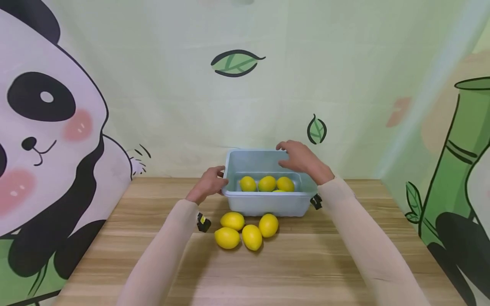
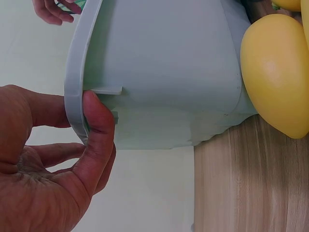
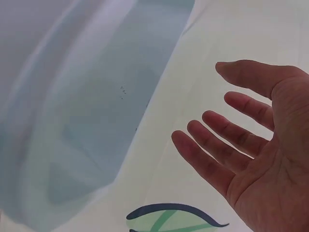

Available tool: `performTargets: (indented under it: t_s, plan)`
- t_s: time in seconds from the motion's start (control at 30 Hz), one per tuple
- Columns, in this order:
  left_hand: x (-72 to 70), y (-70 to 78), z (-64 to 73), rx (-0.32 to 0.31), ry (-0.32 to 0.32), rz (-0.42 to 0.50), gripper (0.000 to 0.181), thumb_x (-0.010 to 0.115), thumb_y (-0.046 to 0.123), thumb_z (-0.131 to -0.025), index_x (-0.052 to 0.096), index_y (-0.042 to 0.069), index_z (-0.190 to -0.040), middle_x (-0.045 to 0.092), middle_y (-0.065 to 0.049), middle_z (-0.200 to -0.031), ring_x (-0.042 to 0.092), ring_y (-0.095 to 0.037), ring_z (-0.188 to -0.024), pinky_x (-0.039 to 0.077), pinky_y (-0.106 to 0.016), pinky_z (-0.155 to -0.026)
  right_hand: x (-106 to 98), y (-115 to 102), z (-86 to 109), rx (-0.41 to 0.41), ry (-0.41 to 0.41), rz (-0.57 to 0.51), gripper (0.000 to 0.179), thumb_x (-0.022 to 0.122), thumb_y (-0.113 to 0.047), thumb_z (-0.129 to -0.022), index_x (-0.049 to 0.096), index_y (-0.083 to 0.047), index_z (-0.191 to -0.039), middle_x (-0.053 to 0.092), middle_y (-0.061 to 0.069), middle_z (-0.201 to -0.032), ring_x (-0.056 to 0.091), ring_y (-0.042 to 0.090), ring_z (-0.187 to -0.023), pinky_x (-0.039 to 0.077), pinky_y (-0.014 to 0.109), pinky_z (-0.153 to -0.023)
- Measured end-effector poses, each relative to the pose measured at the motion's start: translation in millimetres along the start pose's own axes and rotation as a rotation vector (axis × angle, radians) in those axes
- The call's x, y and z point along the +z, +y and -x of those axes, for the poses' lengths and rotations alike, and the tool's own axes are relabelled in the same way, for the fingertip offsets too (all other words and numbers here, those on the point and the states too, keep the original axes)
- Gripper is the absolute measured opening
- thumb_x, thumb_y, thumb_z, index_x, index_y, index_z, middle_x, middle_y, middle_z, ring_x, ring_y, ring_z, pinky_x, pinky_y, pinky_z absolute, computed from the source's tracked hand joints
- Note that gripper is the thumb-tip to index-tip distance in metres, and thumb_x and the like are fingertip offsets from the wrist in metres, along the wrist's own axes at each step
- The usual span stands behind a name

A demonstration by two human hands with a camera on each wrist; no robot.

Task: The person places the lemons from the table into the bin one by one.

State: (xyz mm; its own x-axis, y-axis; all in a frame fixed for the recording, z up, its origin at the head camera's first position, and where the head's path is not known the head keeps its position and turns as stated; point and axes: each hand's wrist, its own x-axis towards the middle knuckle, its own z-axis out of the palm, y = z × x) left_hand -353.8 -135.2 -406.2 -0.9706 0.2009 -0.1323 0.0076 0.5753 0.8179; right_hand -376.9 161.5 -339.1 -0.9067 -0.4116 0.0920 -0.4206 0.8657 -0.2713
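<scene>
A light blue-grey plastic bin (image 1: 268, 205) stands on the table with several lemons (image 1: 267, 184) inside, one of them mostly hidden by the front wall. My left hand (image 1: 208, 183) grips the bin's left rim, its thumb and curled fingers on either side of the lip in the left wrist view. Over the bin's right side, my right hand (image 1: 302, 159) is raised, and the right wrist view shows its fingers spread and relaxed with nothing in them. Several more lemons (image 1: 252, 237) lie in a cluster on the table, just before the bin's front wall.
The wood-grain table (image 1: 306, 263) ends at a pale green backdrop (image 1: 172, 85) printed with leaves. A printed panda covers the left side, and green bamboo (image 1: 448, 170) is printed on the right. A small black device (image 1: 203, 222) is strapped at the left wrist.
</scene>
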Motion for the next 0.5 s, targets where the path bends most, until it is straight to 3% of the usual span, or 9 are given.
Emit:
performTargets:
  t_s: [0.5]
  plan:
    - [-0.6, -0.8, 0.6, 0.026, 0.003, 0.004, 0.057, 0.055, 0.011, -0.094, 0.039, 0.003, -0.148, 0.054, -0.024, -0.130, 0.065, -0.033, -0.098, 0.060, -0.027, -0.067, 16, 13, 41.6, 0.018, 0.116, 0.008, 0.046, 0.062, -0.030, -0.094, 0.056, -0.008, -0.134, 0.055, 0.016, -0.138, 0.054, 0.035, -0.124, 0.045, 0.051, -0.105]
